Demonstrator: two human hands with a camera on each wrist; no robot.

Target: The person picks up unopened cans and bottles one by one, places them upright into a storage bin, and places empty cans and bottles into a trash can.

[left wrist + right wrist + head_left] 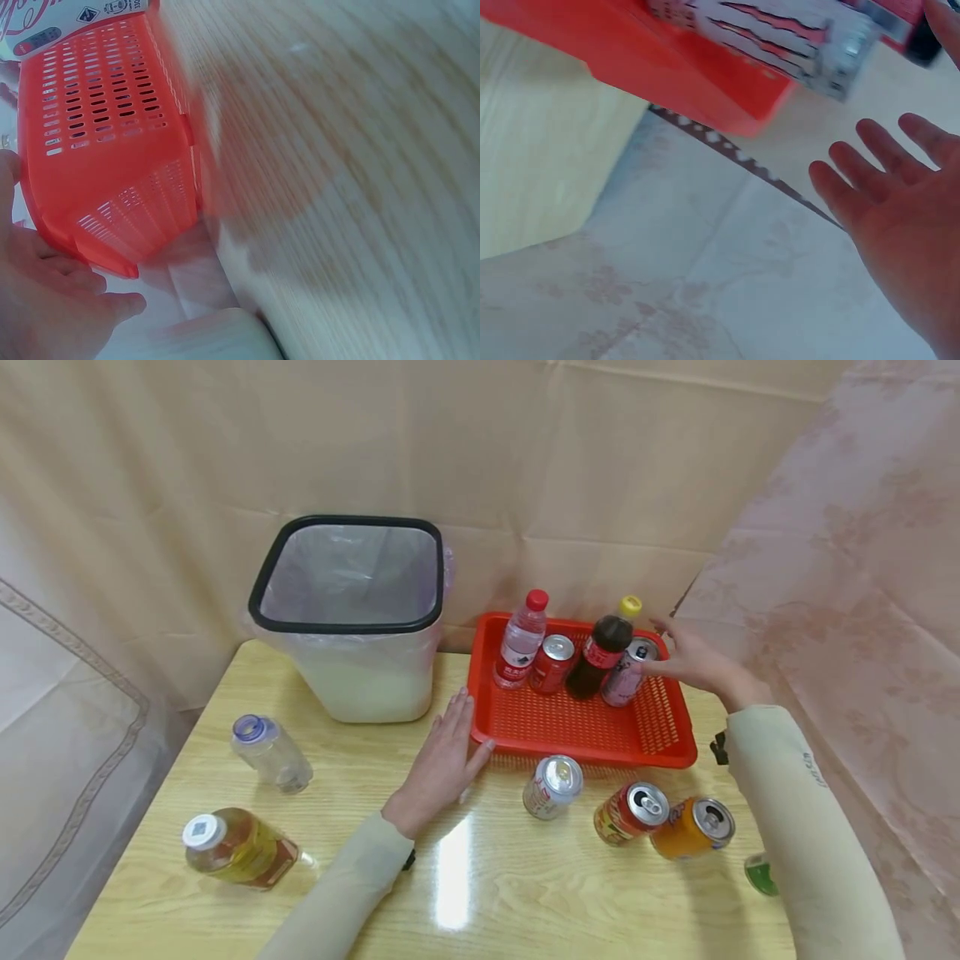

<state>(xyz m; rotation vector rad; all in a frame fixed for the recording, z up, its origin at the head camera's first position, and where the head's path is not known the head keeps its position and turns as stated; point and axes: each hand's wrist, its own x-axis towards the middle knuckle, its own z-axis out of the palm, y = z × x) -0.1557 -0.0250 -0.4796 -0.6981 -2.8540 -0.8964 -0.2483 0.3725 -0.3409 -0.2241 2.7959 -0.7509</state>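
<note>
On the table (360, 793), hands (438, 760) (705, 668) flank a red basket (555, 722).

— How does the left hand (437, 760) lie?
— Just beside the near left corner of the basket (558, 718), fingers (454, 718) nearly straight, thumb (480, 757) spread away from them.
— And the left arm (345, 881)?
— Sleeved, stretching from the basket's near side.
— The right hand (699, 662)?
— At the basket's right end, thumb and fingers well apart. The right arm (802, 827), sleeved too, extends from the basket's near right.
</note>
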